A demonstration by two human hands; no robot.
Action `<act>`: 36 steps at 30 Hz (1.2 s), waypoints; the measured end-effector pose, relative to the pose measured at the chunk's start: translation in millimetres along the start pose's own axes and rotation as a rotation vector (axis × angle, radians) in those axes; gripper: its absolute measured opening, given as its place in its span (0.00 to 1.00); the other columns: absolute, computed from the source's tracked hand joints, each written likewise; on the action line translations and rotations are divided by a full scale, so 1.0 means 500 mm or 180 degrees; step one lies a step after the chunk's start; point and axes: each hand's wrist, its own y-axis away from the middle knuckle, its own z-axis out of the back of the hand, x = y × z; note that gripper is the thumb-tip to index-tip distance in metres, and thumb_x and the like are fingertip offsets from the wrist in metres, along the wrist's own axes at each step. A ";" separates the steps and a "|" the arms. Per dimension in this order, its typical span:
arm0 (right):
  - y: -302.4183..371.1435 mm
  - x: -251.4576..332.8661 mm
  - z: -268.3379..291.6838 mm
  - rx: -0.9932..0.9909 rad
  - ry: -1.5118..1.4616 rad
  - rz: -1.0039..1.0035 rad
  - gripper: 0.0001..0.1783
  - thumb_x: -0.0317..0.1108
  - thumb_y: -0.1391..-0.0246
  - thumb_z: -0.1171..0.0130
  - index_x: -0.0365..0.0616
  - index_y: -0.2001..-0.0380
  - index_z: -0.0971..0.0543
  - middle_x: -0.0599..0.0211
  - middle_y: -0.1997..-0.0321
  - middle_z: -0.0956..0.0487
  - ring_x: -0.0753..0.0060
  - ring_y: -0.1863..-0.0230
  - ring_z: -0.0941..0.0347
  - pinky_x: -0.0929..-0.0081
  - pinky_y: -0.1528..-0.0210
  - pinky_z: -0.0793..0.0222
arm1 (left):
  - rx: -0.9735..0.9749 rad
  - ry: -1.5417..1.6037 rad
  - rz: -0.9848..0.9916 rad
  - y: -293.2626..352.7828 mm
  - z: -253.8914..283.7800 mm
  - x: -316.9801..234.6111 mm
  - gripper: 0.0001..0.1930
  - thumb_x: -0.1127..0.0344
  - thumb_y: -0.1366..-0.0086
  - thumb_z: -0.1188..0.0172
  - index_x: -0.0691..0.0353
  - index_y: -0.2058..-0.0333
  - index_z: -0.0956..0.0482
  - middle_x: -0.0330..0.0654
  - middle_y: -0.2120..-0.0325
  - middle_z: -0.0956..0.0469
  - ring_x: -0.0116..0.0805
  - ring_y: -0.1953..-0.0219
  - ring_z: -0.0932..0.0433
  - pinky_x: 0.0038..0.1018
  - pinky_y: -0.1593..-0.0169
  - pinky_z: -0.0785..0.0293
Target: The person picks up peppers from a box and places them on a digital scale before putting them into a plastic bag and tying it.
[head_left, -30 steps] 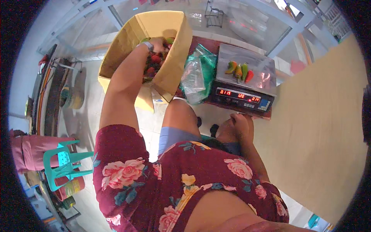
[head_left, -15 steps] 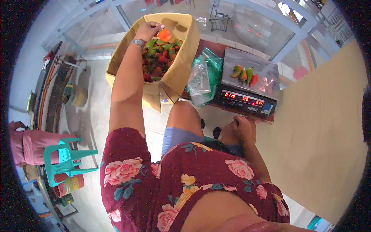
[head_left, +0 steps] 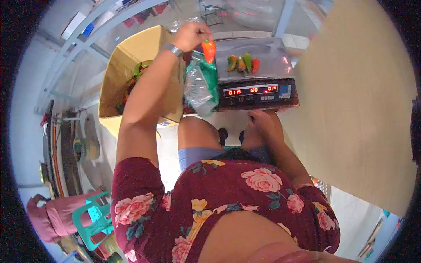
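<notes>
My left hand [head_left: 193, 37] pinches an orange-red pepper [head_left: 209, 51] near its stem. The pepper hangs over the green and clear plastic bags [head_left: 202, 87], just left of the scale. On the metal pan of the digital scale [head_left: 274, 48] lie several peppers [head_left: 247, 62], green, mottled and red, side by side. The scale's red display is lit. My left forearm passes over the cardboard box [head_left: 112, 79] and hides much of the peppers inside; some green ones [head_left: 141, 68] show. My right hand [head_left: 265, 122] rests on my right knee below the scale, its fingers curled closed, with no object visible in them.
A large pale wooden board [head_left: 351, 109] stands close on the right. Glass panes in a pale frame [head_left: 283, 19] rise behind the scale. At the lower left are a turquoise plastic chair [head_left: 92, 223] and a mauve cloth [head_left: 66, 215].
My left hand has moved right with the pepper, from over the box to beside the scale pan. The view has shifted too. My right hand stays at my knee.
</notes>
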 end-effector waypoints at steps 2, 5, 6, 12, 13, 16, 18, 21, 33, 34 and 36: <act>0.000 0.015 0.025 -0.0021 0.0039 -0.0097 0.10 0.37 0.60 0.46 0.45 0.73 0.23 0.56 0.70 0.23 0.51 0.67 0.26 0.58 0.64 0.31 | 0.0343 0.0316 0.0009 -0.018 -0.079 -0.030 0.06 0.65 0.48 0.40 0.58 0.73 0.19 0.46 0.73 0.21 0.38 0.69 0.21 0.30 0.65 0.27; -0.007 0.088 0.126 0.0341 -0.0016 -0.0505 0.10 0.37 0.59 0.47 0.45 0.72 0.23 0.56 0.70 0.23 0.52 0.65 0.26 0.58 0.63 0.31 | 0.0720 -0.0252 -0.0018 -0.044 -0.180 -0.055 0.06 0.64 0.48 0.39 0.57 0.71 0.20 0.44 0.72 0.21 0.40 0.68 0.22 0.32 0.62 0.27; -0.015 0.142 0.191 0.0644 -0.0088 -0.0724 0.10 0.36 0.57 0.47 0.44 0.71 0.23 0.55 0.69 0.23 0.52 0.63 0.27 0.59 0.61 0.32 | 0.0741 -0.0250 -0.0034 -0.045 -0.205 -0.048 0.06 0.64 0.48 0.39 0.57 0.71 0.20 0.44 0.72 0.21 0.40 0.68 0.22 0.32 0.62 0.27; -0.016 0.043 0.051 0.0111 -0.0245 -0.0229 0.10 0.34 0.56 0.48 0.42 0.70 0.24 0.55 0.69 0.24 0.52 0.63 0.28 0.60 0.60 0.33 | 0.0534 -0.0160 -0.0107 -0.120 -0.291 -0.075 0.04 0.65 0.50 0.40 0.57 0.77 0.20 0.46 0.74 0.22 0.43 0.70 0.23 0.34 0.64 0.28; -0.017 0.034 0.038 0.0047 -0.0275 -0.0169 0.10 0.34 0.56 0.48 0.42 0.70 0.24 0.55 0.69 0.24 0.52 0.63 0.28 0.59 0.60 0.33 | 0.0661 -0.0195 0.0049 -0.130 -0.298 -0.068 0.06 0.64 0.50 0.40 0.58 0.75 0.20 0.46 0.73 0.22 0.43 0.68 0.23 0.35 0.62 0.28; -0.015 0.015 0.006 -0.0069 -0.0343 -0.0066 0.10 0.34 0.56 0.48 0.42 0.71 0.24 0.55 0.70 0.24 0.52 0.64 0.28 0.59 0.61 0.33 | 0.0845 -0.0481 0.0265 -0.143 -0.320 -0.044 0.09 0.61 0.50 0.39 0.58 0.71 0.20 0.47 0.70 0.22 0.45 0.65 0.23 0.36 0.59 0.28; -0.013 0.008 -0.009 -0.0128 -0.0383 -0.0018 0.09 0.34 0.56 0.48 0.42 0.71 0.24 0.55 0.71 0.24 0.51 0.65 0.28 0.59 0.61 0.33 | 0.0902 -0.0726 0.0317 -0.139 -0.331 -0.023 0.11 0.60 0.50 0.39 0.58 0.70 0.20 0.48 0.69 0.22 0.46 0.64 0.23 0.36 0.58 0.28; -0.009 0.001 -0.015 -0.0236 -0.0445 0.0047 0.09 0.34 0.56 0.48 0.42 0.71 0.24 0.55 0.71 0.24 0.51 0.65 0.28 0.58 0.61 0.33 | 0.0964 -0.0292 0.0528 -0.122 -0.338 -0.010 0.18 0.53 0.48 0.40 0.55 0.60 0.23 0.50 0.60 0.24 0.47 0.56 0.26 0.36 0.52 0.31; -0.013 -0.021 -0.040 -0.0034 -0.0485 0.0089 0.09 0.36 0.55 0.47 0.43 0.73 0.25 0.57 0.74 0.24 0.52 0.67 0.28 0.59 0.63 0.32 | -0.0083 -0.0366 0.0532 -0.085 -0.222 0.055 0.22 0.50 0.45 0.44 0.49 0.52 0.28 0.50 0.53 0.28 0.48 0.53 0.28 0.37 0.50 0.32; -0.010 -0.028 -0.039 -0.0031 -0.0334 0.0023 0.09 0.36 0.55 0.47 0.43 0.73 0.25 0.57 0.74 0.24 0.52 0.68 0.28 0.60 0.63 0.31 | 0.0092 -0.0626 0.0463 -0.095 -0.196 0.040 0.20 0.50 0.45 0.44 0.51 0.56 0.25 0.50 0.59 0.26 0.48 0.57 0.26 0.37 0.52 0.31; -0.012 -0.021 -0.039 -0.0015 -0.0384 0.0052 0.10 0.39 0.55 0.47 0.43 0.74 0.26 0.56 0.74 0.24 0.51 0.66 0.27 0.58 0.62 0.31 | 0.0233 -0.0919 0.0464 -0.082 -0.146 0.092 0.17 0.51 0.45 0.44 0.53 0.60 0.23 0.51 0.64 0.23 0.48 0.60 0.24 0.37 0.54 0.29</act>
